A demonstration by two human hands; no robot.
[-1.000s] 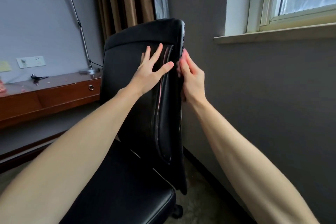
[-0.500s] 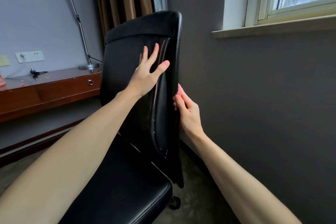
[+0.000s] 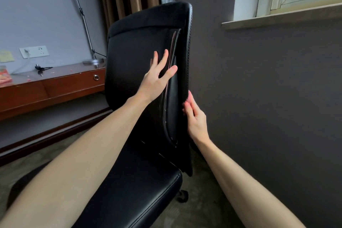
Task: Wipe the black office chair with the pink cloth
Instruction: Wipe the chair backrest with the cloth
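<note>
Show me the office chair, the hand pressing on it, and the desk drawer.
office chair point(image 3: 137, 46): head view, upper backrest.
left hand point(image 3: 156, 80): head view, back of the hand.
desk drawer point(image 3: 74, 84): head view, wooden front.
</note>
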